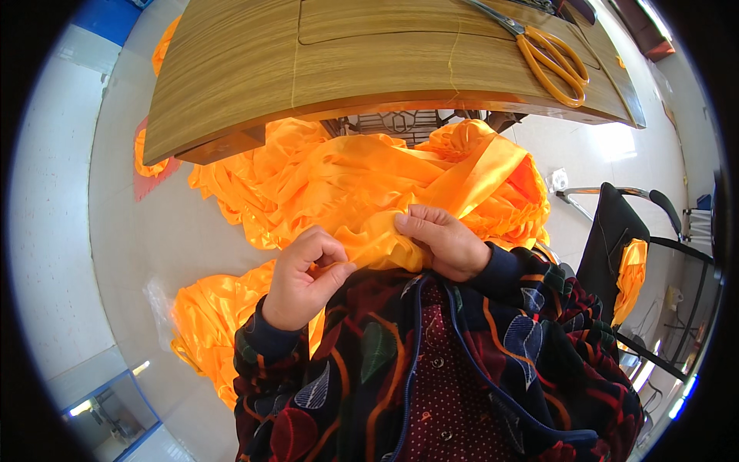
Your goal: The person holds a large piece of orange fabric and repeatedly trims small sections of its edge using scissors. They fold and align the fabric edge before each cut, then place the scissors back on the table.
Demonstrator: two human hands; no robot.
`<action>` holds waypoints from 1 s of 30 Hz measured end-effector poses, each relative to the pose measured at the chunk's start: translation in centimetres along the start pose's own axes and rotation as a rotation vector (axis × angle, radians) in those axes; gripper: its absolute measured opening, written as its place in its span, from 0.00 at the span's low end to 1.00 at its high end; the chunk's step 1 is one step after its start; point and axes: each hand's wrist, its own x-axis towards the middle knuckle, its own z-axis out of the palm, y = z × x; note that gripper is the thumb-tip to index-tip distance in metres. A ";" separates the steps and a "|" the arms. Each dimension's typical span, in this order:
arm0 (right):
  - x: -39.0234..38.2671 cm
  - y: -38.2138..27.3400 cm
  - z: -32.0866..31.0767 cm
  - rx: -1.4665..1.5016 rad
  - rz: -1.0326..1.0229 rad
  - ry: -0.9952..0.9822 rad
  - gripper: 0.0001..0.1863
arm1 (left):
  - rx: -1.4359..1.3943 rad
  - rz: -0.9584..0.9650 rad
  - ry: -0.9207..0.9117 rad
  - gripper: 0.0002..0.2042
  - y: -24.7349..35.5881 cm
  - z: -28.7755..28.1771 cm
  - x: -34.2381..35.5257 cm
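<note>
- From where I stand, the orange satin cloth (331, 181) is heaped below the front edge of the wood-topped table (231, 61), trailing up to the person's lap.
- The left hand (304, 277) pinches it between thumb and bent forefinger; the right hand (446, 242) presses its thumb down on it.
- The short held stretch runs crosswise between the hands, bunched and rising slightly rightward.
- The heap lies just beyond both grips; the right hand sits nearer the table.

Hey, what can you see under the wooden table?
Beneath its front edge, part of a dark metal lattice shows. The shiny orange cloth heaped in front covers its lower part; the tabletop hides whatever lies farther back.
</note>
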 end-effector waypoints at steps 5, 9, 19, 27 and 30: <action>-0.3 -0.3 0.3 -0.090 -0.066 0.040 0.12 | 0.066 -0.075 -0.010 0.07 0.8 0.3 0.3; -1.0 -0.8 0.3 -0.294 -0.061 0.044 0.13 | 0.160 0.105 0.110 0.08 1.4 1.8 1.2; -1.9 -1.7 1.1 -0.446 -0.186 -0.124 0.09 | -0.236 -0.246 -0.027 0.05 1.5 2.8 1.6; -2.0 -1.8 0.9 -0.469 -0.170 -0.174 0.06 | -0.323 -0.181 0.003 0.05 1.0 2.9 1.9; -1.9 -1.6 1.0 -0.465 -0.176 -0.175 0.06 | -0.324 -0.239 -0.046 0.06 1.2 3.3 1.9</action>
